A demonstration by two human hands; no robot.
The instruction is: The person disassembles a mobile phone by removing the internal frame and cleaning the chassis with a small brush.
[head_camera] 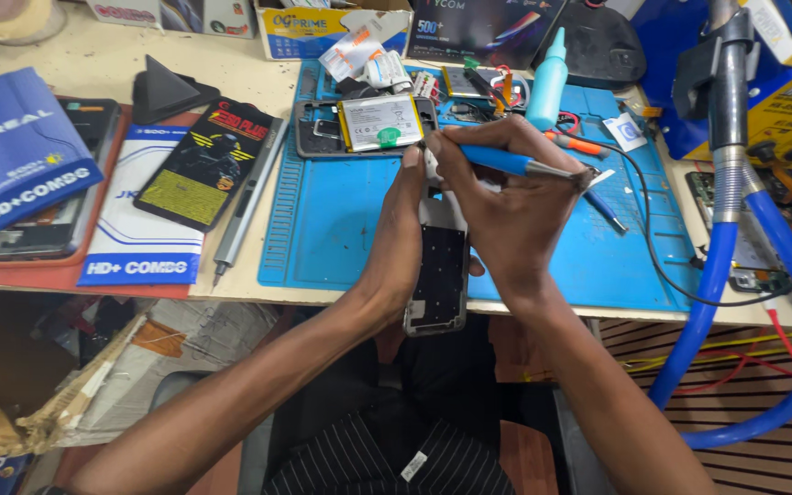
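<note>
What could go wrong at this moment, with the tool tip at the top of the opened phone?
The right hand presses a blue-handled tool at the top of the phone frame, close to the left hand fingers; a slip could jab them. The frame overhangs the table edge and could drop.

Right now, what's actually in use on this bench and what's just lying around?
In use: left hand steadying the opened phone frame; right hand holding the blue-handled tool.

Lying about: battery, teal bottle, grey pen driver, black screen box, blue mat.
</note>
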